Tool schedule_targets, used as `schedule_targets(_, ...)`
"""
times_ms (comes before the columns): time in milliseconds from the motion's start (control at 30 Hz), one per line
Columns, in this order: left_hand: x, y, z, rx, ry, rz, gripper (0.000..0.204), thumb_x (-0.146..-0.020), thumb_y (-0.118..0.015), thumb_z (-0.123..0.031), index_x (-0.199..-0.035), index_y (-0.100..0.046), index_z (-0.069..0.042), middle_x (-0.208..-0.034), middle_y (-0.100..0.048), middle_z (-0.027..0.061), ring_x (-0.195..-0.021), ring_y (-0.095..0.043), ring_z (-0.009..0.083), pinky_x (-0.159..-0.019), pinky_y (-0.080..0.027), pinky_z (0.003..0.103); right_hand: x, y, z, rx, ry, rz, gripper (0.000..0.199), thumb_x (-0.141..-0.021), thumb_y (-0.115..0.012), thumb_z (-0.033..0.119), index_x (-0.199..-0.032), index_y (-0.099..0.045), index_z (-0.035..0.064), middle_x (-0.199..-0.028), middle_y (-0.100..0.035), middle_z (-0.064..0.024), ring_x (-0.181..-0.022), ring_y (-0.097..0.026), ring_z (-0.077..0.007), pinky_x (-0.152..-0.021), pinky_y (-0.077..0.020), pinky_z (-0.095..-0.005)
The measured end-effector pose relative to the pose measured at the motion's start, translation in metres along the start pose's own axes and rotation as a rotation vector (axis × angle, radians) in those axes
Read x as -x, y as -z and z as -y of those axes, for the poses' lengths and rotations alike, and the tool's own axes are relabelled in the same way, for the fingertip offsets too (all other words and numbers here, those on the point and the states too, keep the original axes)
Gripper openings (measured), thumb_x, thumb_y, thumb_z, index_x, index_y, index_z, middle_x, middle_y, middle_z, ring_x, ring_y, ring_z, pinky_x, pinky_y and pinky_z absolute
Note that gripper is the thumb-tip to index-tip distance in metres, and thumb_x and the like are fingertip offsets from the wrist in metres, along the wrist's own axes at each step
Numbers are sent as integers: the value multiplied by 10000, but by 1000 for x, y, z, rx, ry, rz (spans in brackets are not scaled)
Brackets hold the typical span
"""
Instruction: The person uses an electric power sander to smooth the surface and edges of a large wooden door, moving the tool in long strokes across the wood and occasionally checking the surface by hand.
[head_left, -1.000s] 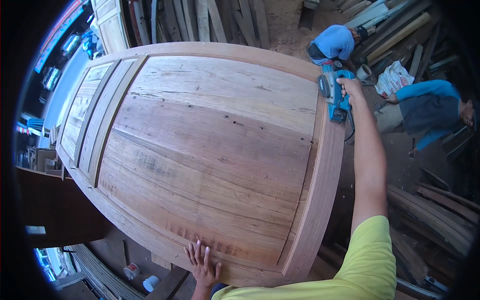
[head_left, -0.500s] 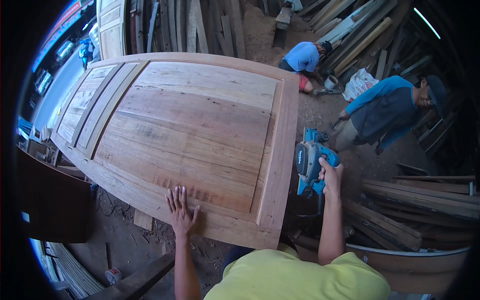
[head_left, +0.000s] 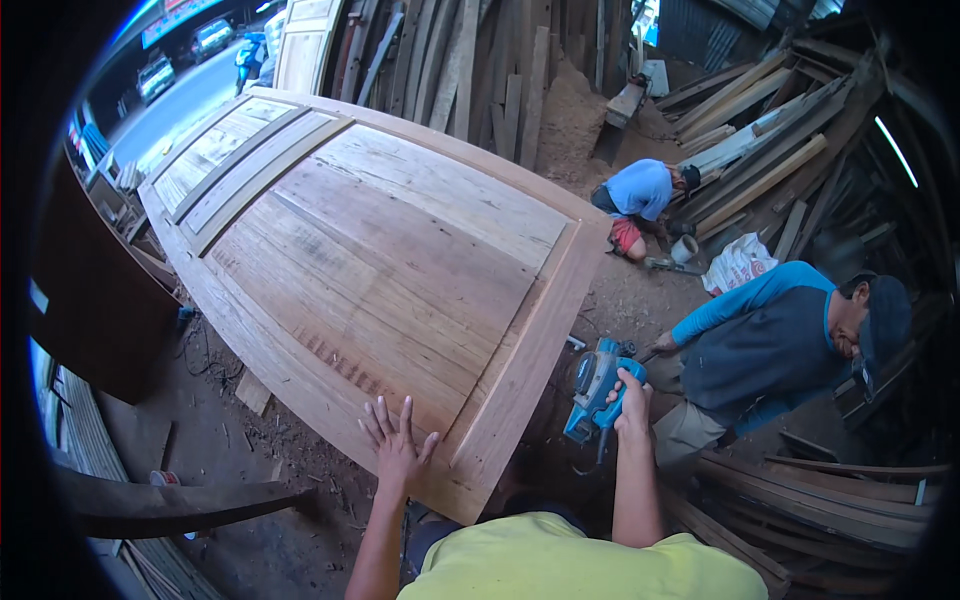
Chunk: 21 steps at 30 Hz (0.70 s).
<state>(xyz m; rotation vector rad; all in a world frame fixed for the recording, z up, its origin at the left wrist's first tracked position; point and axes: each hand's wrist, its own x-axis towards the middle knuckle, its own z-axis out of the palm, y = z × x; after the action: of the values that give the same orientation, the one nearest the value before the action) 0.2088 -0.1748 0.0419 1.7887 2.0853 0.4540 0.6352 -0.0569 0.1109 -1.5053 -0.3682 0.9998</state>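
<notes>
A large panelled wooden door (head_left: 400,250) lies flat in front of me, its near right corner close to my body. My left hand (head_left: 398,445) rests with fingers spread on its near edge, beside a row of dark marks in the panel. Off the door's right end, my right hand (head_left: 630,402) grips the rear handle of a blue electric hand planer (head_left: 600,388). The planer is held beside the end rail, apart from the wood, with its cord hanging below.
At right, a co-worker in a blue-sleeved shirt (head_left: 760,340) stands close to the planer. Another person in light blue (head_left: 640,190) crouches farther back by a white sack (head_left: 738,263). Planks (head_left: 850,500) are stacked at the lower right. A dark curved panel (head_left: 95,290) stands at left.
My view has turned, so the door appears more slanted. The co-worker at right has bent lower and come nearer the planer. Both my hands keep their holds.
</notes>
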Motion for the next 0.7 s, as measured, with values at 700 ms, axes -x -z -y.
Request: schedule_targets(700, -75, -93, -194, -104, 363, -408, 753, -1021, -727, -338, -1684, -426, -147, -1785, -233, 260, -1674, -115, 494, -1350, -141, 599, -325, -15, 128, -15, -222, 151, 254, -958, -790, 247, -896, -599, 92, -778, -594, -29, -562, -583, -164, -515, -503, -360)
